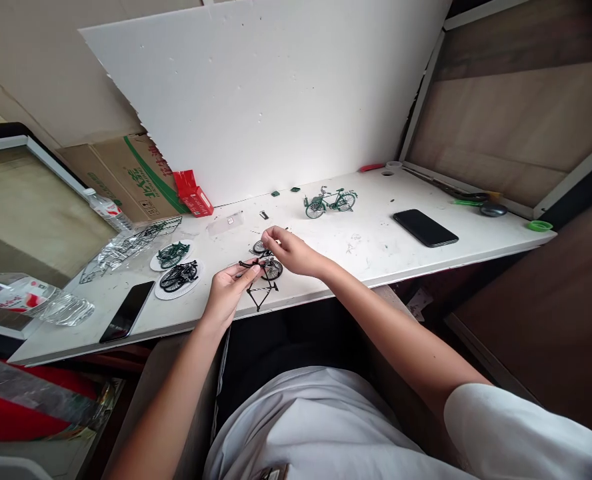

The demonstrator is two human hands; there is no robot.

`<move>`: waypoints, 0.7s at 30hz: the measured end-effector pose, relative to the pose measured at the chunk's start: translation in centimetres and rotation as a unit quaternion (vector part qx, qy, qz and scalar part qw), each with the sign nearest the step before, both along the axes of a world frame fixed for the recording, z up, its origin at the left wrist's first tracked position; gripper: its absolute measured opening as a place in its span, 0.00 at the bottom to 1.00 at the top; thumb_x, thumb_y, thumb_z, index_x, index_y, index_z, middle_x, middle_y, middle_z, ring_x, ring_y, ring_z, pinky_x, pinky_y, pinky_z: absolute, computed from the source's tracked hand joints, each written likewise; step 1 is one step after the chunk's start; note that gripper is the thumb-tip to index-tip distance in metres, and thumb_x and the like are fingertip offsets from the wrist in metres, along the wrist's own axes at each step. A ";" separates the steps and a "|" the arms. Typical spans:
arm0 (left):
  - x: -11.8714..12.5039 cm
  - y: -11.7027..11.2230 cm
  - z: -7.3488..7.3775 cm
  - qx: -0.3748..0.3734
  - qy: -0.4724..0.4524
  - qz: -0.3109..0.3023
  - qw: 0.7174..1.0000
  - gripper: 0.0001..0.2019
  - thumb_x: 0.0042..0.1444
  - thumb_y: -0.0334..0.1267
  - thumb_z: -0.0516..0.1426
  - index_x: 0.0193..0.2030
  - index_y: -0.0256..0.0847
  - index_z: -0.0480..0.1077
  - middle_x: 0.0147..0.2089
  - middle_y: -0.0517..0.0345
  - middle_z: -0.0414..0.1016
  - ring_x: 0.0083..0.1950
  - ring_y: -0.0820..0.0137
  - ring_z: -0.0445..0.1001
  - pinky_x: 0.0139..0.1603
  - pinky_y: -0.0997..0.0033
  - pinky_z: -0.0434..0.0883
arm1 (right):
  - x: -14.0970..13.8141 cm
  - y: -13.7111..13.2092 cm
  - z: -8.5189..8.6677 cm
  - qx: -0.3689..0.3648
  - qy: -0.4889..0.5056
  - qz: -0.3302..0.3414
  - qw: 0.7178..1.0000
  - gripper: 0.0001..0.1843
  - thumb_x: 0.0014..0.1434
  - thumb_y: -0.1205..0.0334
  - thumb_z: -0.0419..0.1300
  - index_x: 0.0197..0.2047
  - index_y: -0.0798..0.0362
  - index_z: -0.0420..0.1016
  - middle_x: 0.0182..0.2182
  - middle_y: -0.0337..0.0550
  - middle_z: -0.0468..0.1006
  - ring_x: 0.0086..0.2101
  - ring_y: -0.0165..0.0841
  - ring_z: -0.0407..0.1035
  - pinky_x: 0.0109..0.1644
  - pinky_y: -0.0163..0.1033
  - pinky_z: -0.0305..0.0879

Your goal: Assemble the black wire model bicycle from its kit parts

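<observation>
My left hand (pixel 229 290) grips a small black model bicycle frame (pixel 262 288) near the front edge of the white table (pixel 376 250). My right hand (pixel 289 250) pinches a part at the top of that frame, beside a small spoked wheel (pixel 273 268). A second loose wheel (pixel 259 247) lies just behind my right fingers. A finished green model bicycle (pixel 330 201) stands farther back on the table.
Two white plates hold green parts (pixel 173 255) and black parts (pixel 179 277) at the left. A black phone (pixel 127 311) lies at the front left, another phone (pixel 425 227) at the right. Clear plastic packaging (pixel 126 248), a red box (pixel 193 193) and water bottles (pixel 31 300) sit at the left.
</observation>
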State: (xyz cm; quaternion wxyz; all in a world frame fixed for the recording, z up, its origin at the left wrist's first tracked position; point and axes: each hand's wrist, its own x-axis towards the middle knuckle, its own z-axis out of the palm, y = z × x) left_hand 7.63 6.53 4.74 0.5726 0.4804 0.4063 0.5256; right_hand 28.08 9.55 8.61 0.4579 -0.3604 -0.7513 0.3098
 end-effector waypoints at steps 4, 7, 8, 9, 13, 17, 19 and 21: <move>-0.2 0.3 -0.1 0.028 0.023 0.012 0.999 0.18 0.48 0.44 0.77 0.43 0.37 0.84 0.54 0.45 0.86 0.54 0.57 0.85 0.70 0.49 0.73 | -0.6 -0.2 -0.6 0.056 -0.032 -0.018 0.998 0.14 0.77 0.53 0.49 0.40 0.50 0.66 0.38 0.44 0.73 0.40 0.36 0.67 0.50 0.44 0.65; -0.3 0.4 0.2 0.041 0.023 0.021 0.999 0.19 0.48 0.45 0.77 0.44 0.38 0.85 0.54 0.46 0.86 0.55 0.57 0.85 0.70 0.49 0.73 | -0.7 0.1 -1.3 0.077 -0.049 -0.021 0.996 0.13 0.77 0.54 0.49 0.41 0.50 0.66 0.41 0.47 0.75 0.43 0.38 0.68 0.52 0.46 0.66; -0.4 0.4 0.4 0.044 0.022 0.022 0.999 0.19 0.48 0.45 0.77 0.44 0.37 0.85 0.55 0.46 0.86 0.55 0.57 0.85 0.71 0.49 0.73 | -0.8 0.1 -1.4 0.082 -0.050 -0.017 0.995 0.12 0.77 0.54 0.49 0.42 0.50 0.66 0.41 0.48 0.75 0.43 0.39 0.68 0.53 0.46 0.66; -0.5 0.4 0.5 0.047 0.021 0.022 0.998 0.19 0.48 0.45 0.77 0.44 0.37 0.85 0.55 0.46 0.86 0.56 0.56 0.85 0.71 0.49 0.73 | -0.8 0.0 -1.5 0.086 -0.049 -0.011 0.995 0.12 0.77 0.55 0.50 0.43 0.50 0.67 0.42 0.48 0.75 0.43 0.39 0.69 0.53 0.47 0.66; -1.0 -0.3 1.4 0.069 0.023 0.030 0.997 0.20 0.49 0.45 0.77 0.44 0.36 0.84 0.55 0.45 0.86 0.57 0.55 0.85 0.70 0.48 0.74 | -1.1 -0.9 -1.1 0.126 -0.051 0.027 0.990 0.09 0.77 0.57 0.50 0.44 0.50 0.67 0.42 0.49 0.74 0.45 0.39 0.69 0.55 0.47 0.67; -0.9 -1.2 2.4 0.099 0.037 0.057 0.993 0.24 0.50 0.45 0.76 0.51 0.36 0.82 0.53 0.45 0.86 0.55 0.56 0.85 0.69 0.50 0.75 | -1.7 -1.8 -0.5 0.169 -0.057 0.022 0.984 0.09 0.78 0.58 0.50 0.44 0.50 0.66 0.43 0.49 0.73 0.46 0.40 0.67 0.59 0.49 0.66; -0.8 -1.5 2.7 0.105 0.044 0.067 0.991 0.26 0.50 0.46 0.76 0.53 0.36 0.81 0.52 0.46 0.87 0.53 0.57 0.86 0.67 0.51 0.76 | -1.8 -2.0 -0.3 0.175 -0.053 0.014 0.983 0.09 0.78 0.58 0.49 0.45 0.49 0.66 0.44 0.50 0.73 0.47 0.40 0.67 0.59 0.49 0.66; -0.6 -1.7 2.8 0.107 0.048 0.068 0.991 0.25 0.50 0.46 0.76 0.51 0.36 0.81 0.50 0.46 0.87 0.53 0.57 0.85 0.66 0.53 0.77 | -1.9 -2.0 -0.3 0.174 -0.054 0.007 0.983 0.09 0.78 0.58 0.49 0.45 0.49 0.65 0.44 0.49 0.73 0.47 0.40 0.66 0.59 0.49 0.66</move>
